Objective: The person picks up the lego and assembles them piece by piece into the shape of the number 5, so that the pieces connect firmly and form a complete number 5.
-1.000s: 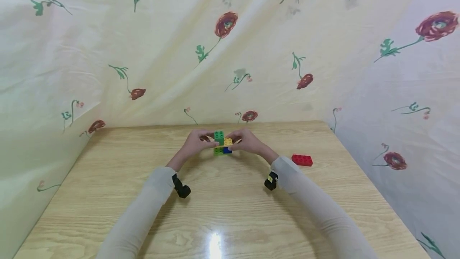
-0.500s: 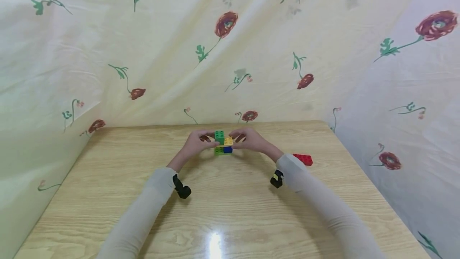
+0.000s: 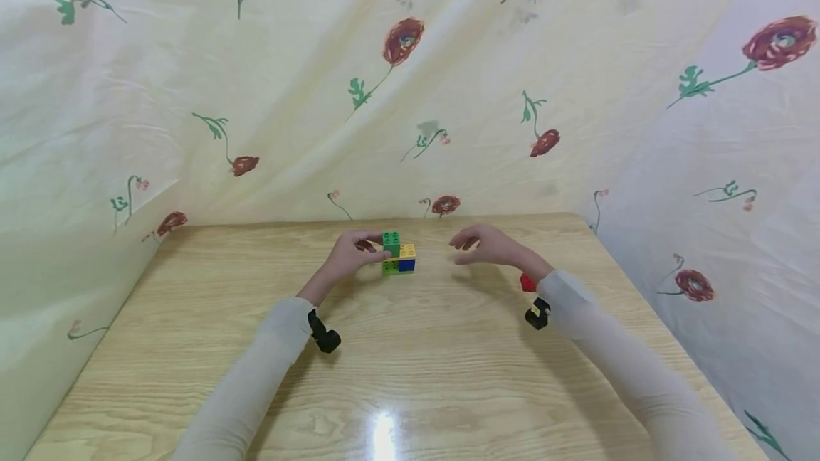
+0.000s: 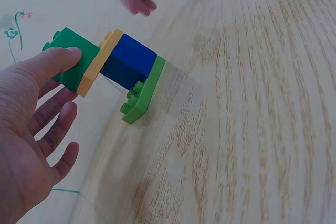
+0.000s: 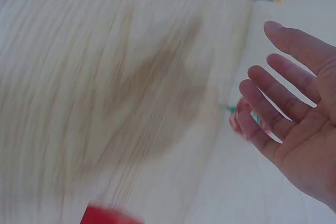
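A small stack of toy bricks stands on the table near its far edge. Its base is a flat light green brick point(image 4: 144, 95); a blue brick point(image 4: 130, 60) sits on one end of that. A thin yellow brick point(image 4: 100, 64) lies over the blue one and overhangs the base, with a dark green brick point(image 4: 71, 56) on its overhanging end. My left hand point(image 3: 354, 251) pinches the dark green brick between thumb and fingers. My right hand point(image 3: 492, 245) is in the air to the right of the stack, fingers loosely bent, holding nothing.
A red brick point(image 3: 527, 282) lies on the wooden table point(image 3: 410, 368) to the right, partly covered by the right forearm in the head view. A flowered cloth point(image 3: 307, 91) hangs behind the table and along its sides.
My right hand has let go of the stack and moved away to the right, its sleeve now covering part of the red brick. The left hand keeps its hold in the same place.
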Available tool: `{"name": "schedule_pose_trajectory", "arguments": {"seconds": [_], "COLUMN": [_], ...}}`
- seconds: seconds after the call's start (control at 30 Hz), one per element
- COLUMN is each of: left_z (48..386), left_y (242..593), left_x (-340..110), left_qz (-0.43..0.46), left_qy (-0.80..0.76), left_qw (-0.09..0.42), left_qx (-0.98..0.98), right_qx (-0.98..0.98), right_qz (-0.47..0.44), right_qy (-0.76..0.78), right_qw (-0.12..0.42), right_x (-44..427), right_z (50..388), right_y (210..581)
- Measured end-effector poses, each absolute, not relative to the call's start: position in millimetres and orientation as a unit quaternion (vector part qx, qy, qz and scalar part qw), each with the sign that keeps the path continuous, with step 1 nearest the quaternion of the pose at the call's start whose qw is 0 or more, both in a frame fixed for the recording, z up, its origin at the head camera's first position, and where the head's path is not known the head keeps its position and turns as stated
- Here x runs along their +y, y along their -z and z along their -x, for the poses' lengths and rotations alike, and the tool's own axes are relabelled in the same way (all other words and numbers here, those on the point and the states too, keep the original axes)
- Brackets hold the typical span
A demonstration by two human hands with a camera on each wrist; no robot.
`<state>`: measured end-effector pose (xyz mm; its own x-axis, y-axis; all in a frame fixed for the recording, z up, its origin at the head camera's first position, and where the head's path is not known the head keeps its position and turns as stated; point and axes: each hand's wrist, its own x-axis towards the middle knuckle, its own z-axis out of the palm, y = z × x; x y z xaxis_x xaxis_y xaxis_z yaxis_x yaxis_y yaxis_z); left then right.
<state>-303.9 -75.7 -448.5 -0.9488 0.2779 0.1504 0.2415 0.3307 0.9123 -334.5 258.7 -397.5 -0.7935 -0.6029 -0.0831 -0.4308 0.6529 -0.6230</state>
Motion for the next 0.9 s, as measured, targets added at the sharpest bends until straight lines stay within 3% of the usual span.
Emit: {"name": "schedule_pose_trajectory", "arguments": {"seconds": [0.53, 0.9], "left_z": [304, 303], "left_y": [447, 450], "left_x": [-77, -78], "left_qz": [-0.163, -0.165], "left_qy": [-0.554, -0.558], "left_qw": [0.016, 0.018], "left_qx": [0.816, 0.813], "right_qx": [0.928, 0.923], "right_qz": [0.242, 0.2], "right_qy": [0.224, 0.224], "right_qw": [0.172, 0.243], "right_x": [342, 369], "right_z": [326, 321], "right_y": [397, 404]}}
